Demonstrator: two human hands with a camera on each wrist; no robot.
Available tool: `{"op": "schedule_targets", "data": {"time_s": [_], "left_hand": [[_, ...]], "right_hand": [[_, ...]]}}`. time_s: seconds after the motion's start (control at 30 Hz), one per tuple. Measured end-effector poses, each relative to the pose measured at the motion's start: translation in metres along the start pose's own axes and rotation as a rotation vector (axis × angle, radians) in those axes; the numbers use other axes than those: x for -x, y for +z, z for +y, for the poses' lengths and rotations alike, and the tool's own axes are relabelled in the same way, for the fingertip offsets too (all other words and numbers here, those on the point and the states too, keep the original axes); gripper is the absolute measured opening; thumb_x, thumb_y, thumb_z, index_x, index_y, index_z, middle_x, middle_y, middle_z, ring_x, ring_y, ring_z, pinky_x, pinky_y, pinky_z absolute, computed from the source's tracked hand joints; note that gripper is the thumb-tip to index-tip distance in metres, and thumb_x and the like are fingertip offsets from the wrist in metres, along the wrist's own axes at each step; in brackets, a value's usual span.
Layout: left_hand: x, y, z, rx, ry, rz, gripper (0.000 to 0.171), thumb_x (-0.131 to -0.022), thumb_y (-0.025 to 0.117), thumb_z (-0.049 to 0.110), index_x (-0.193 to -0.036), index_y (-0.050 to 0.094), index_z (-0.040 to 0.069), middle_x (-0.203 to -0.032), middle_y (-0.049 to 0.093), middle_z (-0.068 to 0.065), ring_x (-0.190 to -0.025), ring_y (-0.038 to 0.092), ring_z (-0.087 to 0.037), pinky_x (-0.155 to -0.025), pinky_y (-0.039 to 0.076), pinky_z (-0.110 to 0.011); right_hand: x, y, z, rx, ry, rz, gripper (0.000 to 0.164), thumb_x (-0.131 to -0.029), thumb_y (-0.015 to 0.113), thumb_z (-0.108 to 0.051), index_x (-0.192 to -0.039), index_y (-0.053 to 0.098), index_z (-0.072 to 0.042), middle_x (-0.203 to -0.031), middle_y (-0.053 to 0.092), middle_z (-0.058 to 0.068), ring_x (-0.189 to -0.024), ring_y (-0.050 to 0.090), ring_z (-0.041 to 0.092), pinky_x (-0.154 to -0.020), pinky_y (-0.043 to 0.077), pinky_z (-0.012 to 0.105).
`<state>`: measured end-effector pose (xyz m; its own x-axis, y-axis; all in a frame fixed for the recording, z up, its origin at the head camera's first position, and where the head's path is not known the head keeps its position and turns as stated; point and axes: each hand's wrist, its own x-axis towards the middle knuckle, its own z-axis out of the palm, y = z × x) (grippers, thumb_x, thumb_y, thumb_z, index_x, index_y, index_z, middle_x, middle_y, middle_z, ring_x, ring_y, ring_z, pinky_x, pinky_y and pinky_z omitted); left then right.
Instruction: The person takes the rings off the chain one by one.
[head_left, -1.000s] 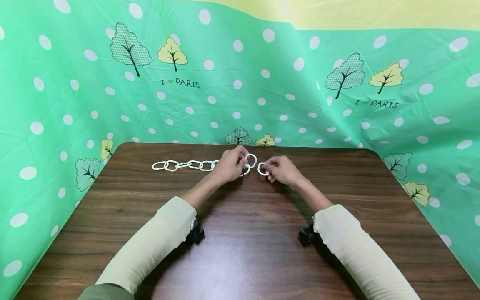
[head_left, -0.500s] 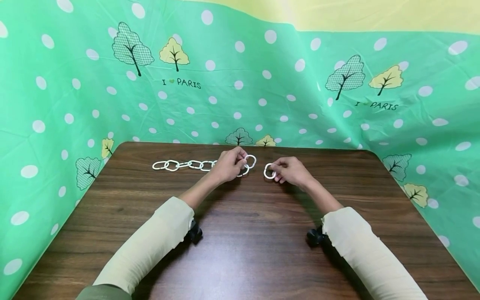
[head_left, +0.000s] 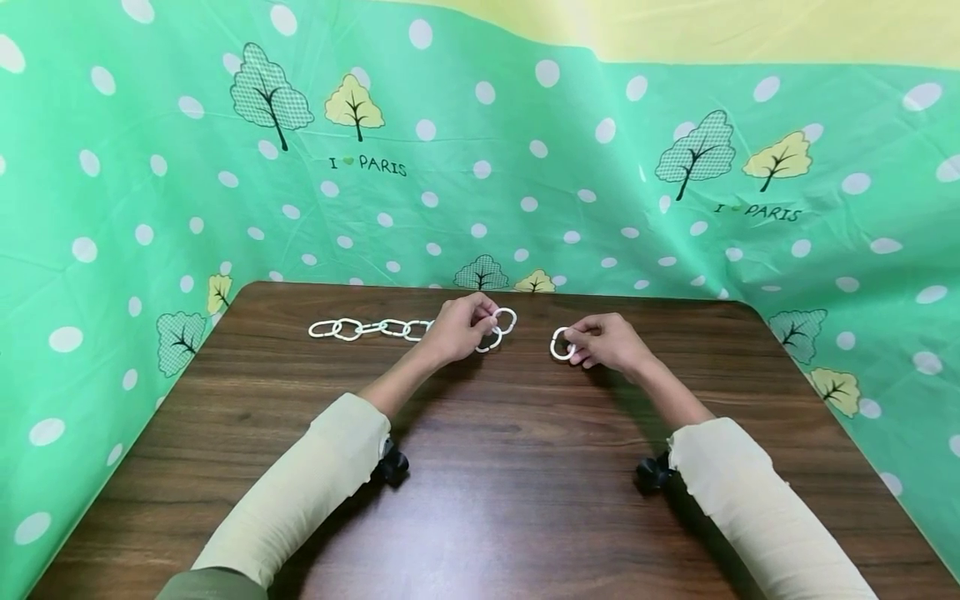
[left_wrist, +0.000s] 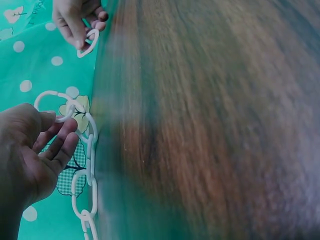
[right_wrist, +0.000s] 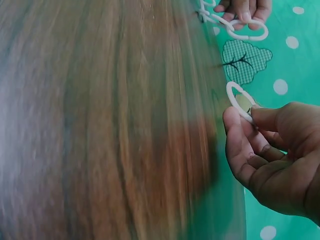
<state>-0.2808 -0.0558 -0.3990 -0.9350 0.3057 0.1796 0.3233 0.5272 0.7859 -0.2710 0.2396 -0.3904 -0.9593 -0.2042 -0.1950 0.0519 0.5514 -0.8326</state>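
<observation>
My left hand (head_left: 459,330) pinches the end link (left_wrist: 48,93) of a white plastic chain (head_left: 393,327) between thumb and fingertips. That link stands raised, and the chain hangs from it to the table, running off to the left; part of it is hidden behind the hand. A single loose white link (head_left: 558,344) is pinched by my right hand (head_left: 609,342), to the right of the chain and apart from it. In the right wrist view this oval link (right_wrist: 235,97) shows a small gap in its side, near the thumb.
Both hands are over the far part of a brown wood-grain table (head_left: 480,433). Behind its back edge hangs a green cloth (head_left: 450,150) with white dots and printed trees. A black wrist device (head_left: 654,473) sits under each sleeve.
My right hand has moved to the right with the loose link, widening the space between it and the chain. My left hand has stayed nearly in place, holding the end link.
</observation>
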Motion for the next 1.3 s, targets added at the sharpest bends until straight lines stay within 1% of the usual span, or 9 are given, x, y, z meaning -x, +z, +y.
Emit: {"op": "schedule_targets", "data": {"time_s": [0.17, 0.3, 0.47, 0.57, 0.67, 0.87, 1.1, 1.3], "left_hand": [[-0.001, 0.002, 0.000, 0.001, -0.008, -0.007, 0.019, -0.111, 0.071, 0.008, -0.125, 0.074, -0.003, -0.109, 0.082, -0.013, -0.099, 0.078, -0.023, -0.099, 0.062, -0.039], [-0.002, 0.003, 0.001, 0.005, -0.010, -0.015, 0.019, -0.111, 0.071, 0.008, -0.126, 0.074, -0.004, -0.108, 0.082, -0.013, -0.098, 0.077, -0.023, -0.097, 0.062, -0.038], [-0.001, 0.003, 0.001, 0.009, -0.004, -0.011, 0.019, -0.110, 0.072, 0.009, -0.125, 0.075, -0.003, -0.108, 0.082, -0.013, -0.098, 0.076, -0.022, -0.096, 0.061, -0.037], [0.000, 0.003, 0.001, 0.005, -0.002, -0.008, 0.017, -0.110, 0.073, 0.010, -0.123, 0.075, -0.001, -0.108, 0.082, -0.012, -0.098, 0.077, -0.022, -0.097, 0.061, -0.038], [0.000, 0.003, 0.000, 0.003, 0.000, -0.004, 0.016, -0.111, 0.073, 0.011, -0.122, 0.076, 0.000, -0.109, 0.083, -0.012, -0.099, 0.078, -0.022, -0.097, 0.062, -0.037], [0.000, 0.002, 0.000, 0.013, -0.013, -0.001, 0.017, -0.111, 0.073, 0.012, -0.122, 0.076, -0.001, -0.109, 0.082, -0.011, -0.100, 0.078, -0.023, -0.097, 0.062, -0.038], [-0.001, 0.002, 0.003, 0.001, -0.016, 0.008, 0.011, -0.110, 0.074, 0.012, -0.117, 0.077, 0.005, -0.106, 0.083, -0.009, -0.097, 0.077, -0.020, -0.094, 0.062, -0.037], [-0.002, 0.003, 0.004, -0.001, -0.008, 0.013, 0.010, -0.110, 0.074, 0.011, -0.117, 0.077, 0.005, -0.106, 0.083, -0.009, -0.096, 0.077, -0.020, -0.094, 0.061, -0.037]], "right_hand": [[0.005, -0.009, 0.008, -0.064, 0.025, 0.017, 0.040, -0.115, 0.067, -0.014, -0.137, 0.065, 0.019, -0.096, 0.081, 0.014, -0.074, 0.080, 0.008, -0.070, 0.067, 0.026], [0.008, -0.016, 0.014, -0.090, 0.046, 0.025, 0.043, -0.114, 0.069, -0.014, -0.139, 0.063, 0.020, -0.096, 0.082, 0.013, -0.073, 0.081, 0.009, -0.069, 0.068, 0.026], [0.010, -0.024, 0.020, -0.058, 0.064, 0.047, 0.044, -0.113, 0.071, -0.016, -0.138, 0.064, 0.019, -0.091, 0.083, 0.008, -0.073, 0.080, 0.008, -0.069, 0.067, 0.026], [0.011, -0.029, 0.023, -0.032, 0.081, 0.067, 0.042, -0.112, 0.072, -0.016, -0.135, 0.066, 0.018, -0.088, 0.081, 0.005, -0.073, 0.079, 0.007, -0.070, 0.067, 0.025], [0.012, -0.034, 0.024, -0.037, 0.095, 0.077, 0.042, -0.112, 0.072, -0.016, -0.135, 0.066, 0.018, -0.086, 0.082, 0.004, -0.073, 0.079, 0.006, -0.072, 0.068, 0.026], [0.009, -0.040, 0.031, -0.056, 0.135, 0.094, 0.045, -0.112, 0.073, -0.019, -0.138, 0.065, 0.017, -0.085, 0.082, 0.001, -0.074, 0.078, 0.005, -0.072, 0.067, 0.026], [0.004, -0.043, 0.034, -0.065, 0.163, 0.101, 0.047, -0.112, 0.073, -0.023, -0.138, 0.064, 0.016, -0.082, 0.081, -0.002, -0.073, 0.077, 0.003, -0.070, 0.066, 0.023], [-0.001, -0.047, 0.038, -0.107, 0.182, 0.102, 0.044, -0.113, 0.071, -0.020, -0.137, 0.062, 0.017, -0.078, 0.080, -0.002, -0.070, 0.078, 0.003, -0.071, 0.066, 0.023]]}}
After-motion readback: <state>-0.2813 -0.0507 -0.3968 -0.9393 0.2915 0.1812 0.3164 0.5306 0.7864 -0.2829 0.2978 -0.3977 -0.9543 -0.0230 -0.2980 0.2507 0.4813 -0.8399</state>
